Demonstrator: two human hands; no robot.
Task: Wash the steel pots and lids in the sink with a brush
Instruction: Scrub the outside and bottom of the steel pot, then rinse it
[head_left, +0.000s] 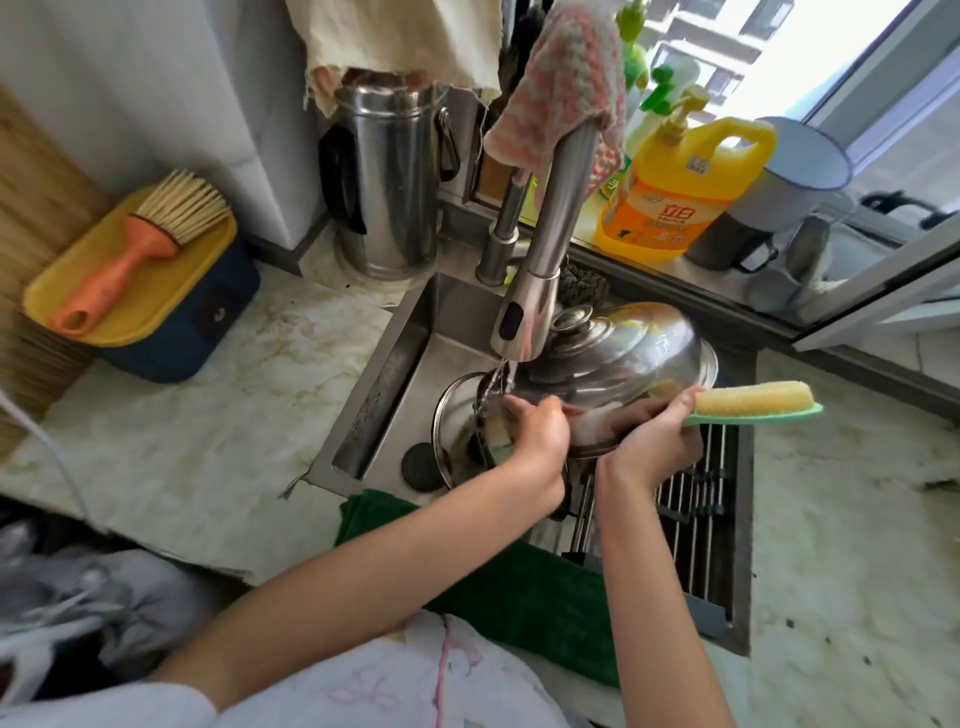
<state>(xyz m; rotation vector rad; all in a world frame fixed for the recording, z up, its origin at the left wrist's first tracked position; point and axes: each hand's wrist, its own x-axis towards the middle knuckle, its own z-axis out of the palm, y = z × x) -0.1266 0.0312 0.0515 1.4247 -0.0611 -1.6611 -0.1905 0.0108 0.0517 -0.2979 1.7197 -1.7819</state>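
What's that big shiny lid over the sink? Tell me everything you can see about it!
The steel lid is a big, shiny dome with stepped rings and a round knob on top. It is tilted on edge over the sink, close behind the faucet; running water falls at its left rim. The left hand grips that rim; the right hand, holding a green brush, is at its lower right rim.
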